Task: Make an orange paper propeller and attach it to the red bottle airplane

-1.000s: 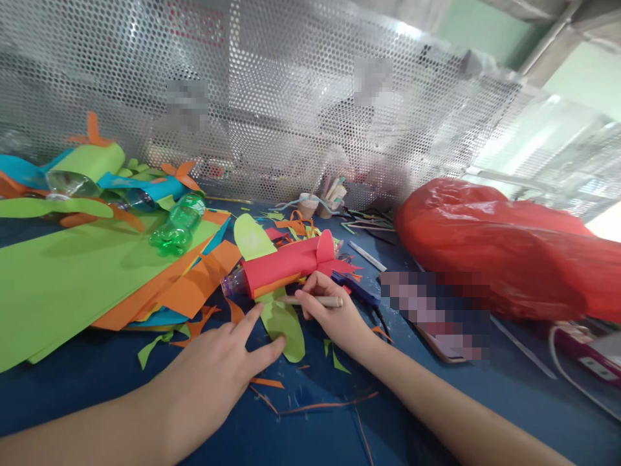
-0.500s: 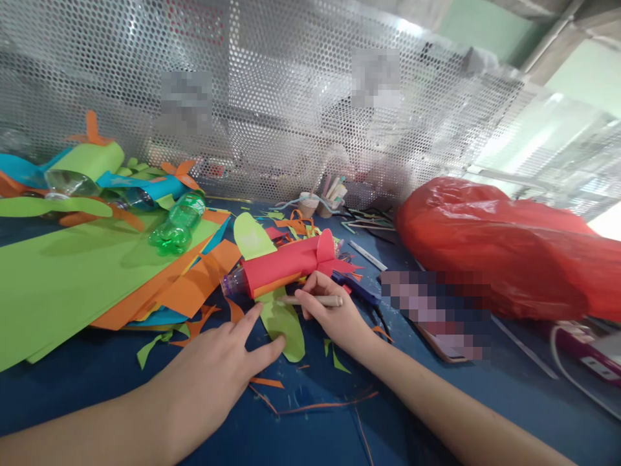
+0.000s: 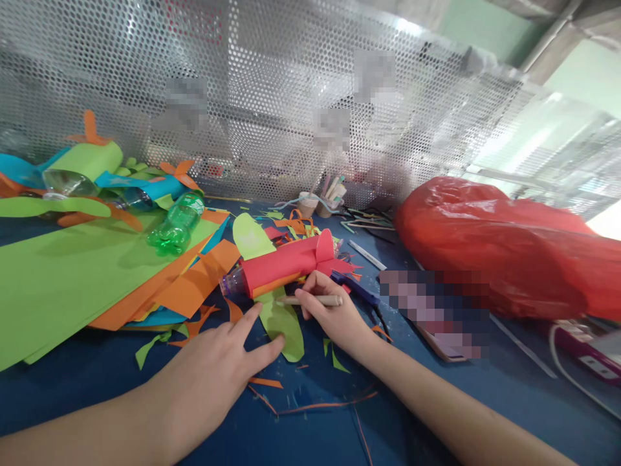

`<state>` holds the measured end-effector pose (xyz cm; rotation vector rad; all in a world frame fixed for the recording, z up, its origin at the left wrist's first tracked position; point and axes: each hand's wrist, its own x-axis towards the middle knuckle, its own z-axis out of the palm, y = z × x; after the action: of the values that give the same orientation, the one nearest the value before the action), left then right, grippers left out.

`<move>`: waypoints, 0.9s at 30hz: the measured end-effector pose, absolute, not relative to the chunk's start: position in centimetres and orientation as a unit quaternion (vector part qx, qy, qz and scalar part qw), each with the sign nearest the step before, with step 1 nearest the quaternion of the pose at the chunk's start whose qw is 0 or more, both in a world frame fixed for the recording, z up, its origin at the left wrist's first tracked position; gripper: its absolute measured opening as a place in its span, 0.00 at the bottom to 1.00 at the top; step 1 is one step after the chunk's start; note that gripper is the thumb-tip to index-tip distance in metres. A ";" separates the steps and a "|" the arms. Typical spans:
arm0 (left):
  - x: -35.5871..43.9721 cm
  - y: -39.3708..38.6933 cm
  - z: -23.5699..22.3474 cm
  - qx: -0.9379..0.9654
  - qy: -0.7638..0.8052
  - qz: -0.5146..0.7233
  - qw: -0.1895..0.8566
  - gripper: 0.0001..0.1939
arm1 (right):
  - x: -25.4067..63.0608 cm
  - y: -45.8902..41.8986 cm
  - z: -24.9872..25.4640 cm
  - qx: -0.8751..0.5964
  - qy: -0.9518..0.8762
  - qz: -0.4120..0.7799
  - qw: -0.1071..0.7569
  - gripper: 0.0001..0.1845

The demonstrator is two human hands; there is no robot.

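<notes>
A plastic bottle wrapped in red paper [image 3: 281, 262] lies on its side like a small airplane, its clear neck toward the left. Green paper wings stick out from it, the near wing [image 3: 286, 330] pointing toward me. My left hand [image 3: 220, 359] is open, with index finger and thumb spread and their tips resting on the near wing. Pinched in my right hand [image 3: 330, 310] is a beige marker [image 3: 315, 300]. Its tip meets the near wing close to an orange strip [image 3: 276, 285] along the red body. Any mark under the tip is too small to make out.
Green paper sheets [image 3: 63, 278] and orange pieces lie left, with a green bottle [image 3: 177, 223] on top. Finished-looking bottle planes [image 3: 85, 168] stand behind. A blue glue gun [image 3: 359, 289], a phone [image 3: 436, 323] and a red plastic bag [image 3: 495, 246] are right. Paper scraps litter the table.
Almost nothing differs. Both hands and the marker hold nearly the same place on the near wing; the whole view has shifted very slightly.
</notes>
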<state>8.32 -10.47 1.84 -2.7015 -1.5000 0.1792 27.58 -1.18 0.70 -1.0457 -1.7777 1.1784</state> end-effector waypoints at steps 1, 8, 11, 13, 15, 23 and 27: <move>8.3 -10.4 1.8 -0.872 -0.485 0.059 0.022 0.39 | 27.6 -1.2 0.8 -0.410 -0.694 0.459 0.373 0.12; 8.4 -10.3 1.9 -0.871 -0.487 0.060 0.020 0.40 | 27.6 -1.3 0.7 -0.408 -0.694 0.460 0.373 0.12; 8.4 -10.4 1.9 -0.870 -0.489 0.057 0.022 0.40 | 27.5 -1.2 0.6 -0.407 -0.693 0.461 0.376 0.13; 8.4 -10.4 1.8 -0.869 -0.491 0.057 0.018 0.41 | 27.5 -1.2 0.6 -0.405 -0.693 0.462 0.376 0.13; 8.4 -10.4 1.8 -0.868 -0.493 0.058 0.014 0.41 | 27.5 -1.2 0.6 -0.403 -0.691 0.467 0.377 0.13; 8.2 -10.4 1.4 -0.871 -0.488 0.051 0.024 0.41 | 27.5 -1.2 0.5 -0.396 -0.687 0.476 0.380 0.12; 8.2 -10.4 1.6 -0.868 -0.495 0.045 0.011 0.41 | 27.5 -1.2 0.5 -0.396 -0.687 0.477 0.379 0.13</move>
<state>8.21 -10.37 1.57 -2.7067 -1.5430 0.1411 27.47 -1.16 0.51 -1.0115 -1.7553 1.2194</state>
